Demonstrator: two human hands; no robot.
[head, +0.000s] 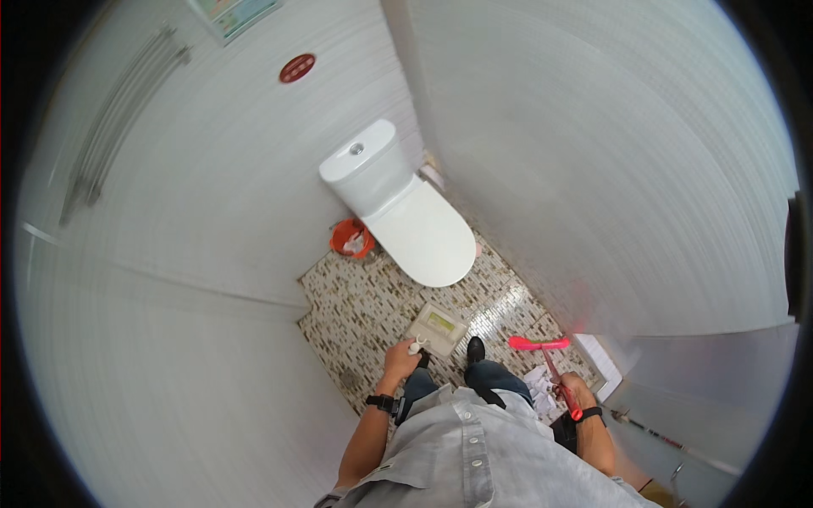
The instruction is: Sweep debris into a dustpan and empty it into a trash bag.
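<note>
My left hand (401, 360) is closed around the pale top end of an upright handle with a small hook-shaped clip. Below it sits a beige long-handled dustpan (438, 329) bearing a green label. In my right hand (575, 388) is the red handle (554, 368) of a broom, its top end pointing up toward me. The bright pink broom head (538, 343) is low near the floor, right of my black shoe (476, 350). Crumpled white paper (540, 388) lies beside my right leg, partly hidden by my arm and shirt.
A white toilet (425, 235) with its lid down stands ahead. Left of it is an orange bucket (351, 239) with paper inside. Pale walls (540, 127) surround the mosaic-tiled floor (356, 298). A metal rack (120, 120) hangs at upper left. A thin pole (660, 437) leans at right.
</note>
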